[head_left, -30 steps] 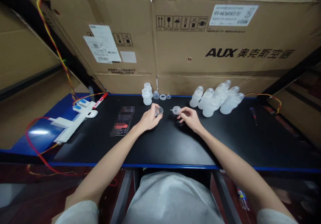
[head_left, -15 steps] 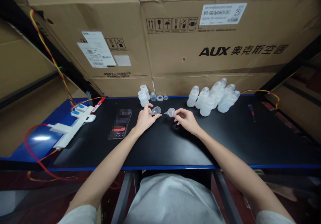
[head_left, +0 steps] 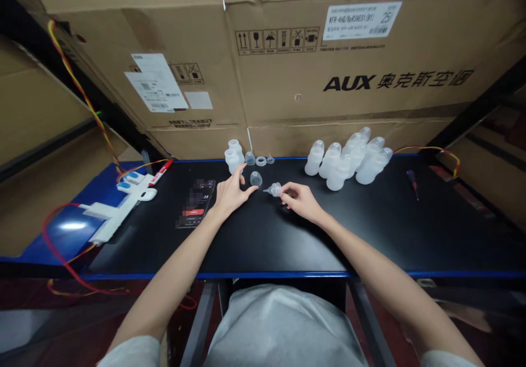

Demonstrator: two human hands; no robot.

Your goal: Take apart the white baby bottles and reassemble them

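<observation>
Between the thumb and fingers of my right hand [head_left: 302, 200] is a clear bottle nipple with its collar [head_left: 274, 190], its thin tip pointing left. My left hand [head_left: 232, 194] is open, thumb and forefinger spread beside a clear dome cap [head_left: 256, 178] that stands on the black table. Behind the cap, another clear dome cap [head_left: 250, 158], a white ring collar [head_left: 261, 161] and a small nipple [head_left: 270, 159] sit in a row. Left of these stand two open white bottles [head_left: 232, 160], partly behind my left fingers.
Several capped white bottles [head_left: 336, 174] stand in a group at the back right. A small screwdriver [head_left: 412, 184] lies farther right. On the left are a phone [head_left: 196, 205], a power strip [head_left: 123, 208] and a red marker [head_left: 160, 172]. A large cardboard box [head_left: 287, 98] walls off the back.
My left hand has let go of the clear dome cap, which now stands upright on the table. My right hand has shifted slightly left and down with the nipple.
</observation>
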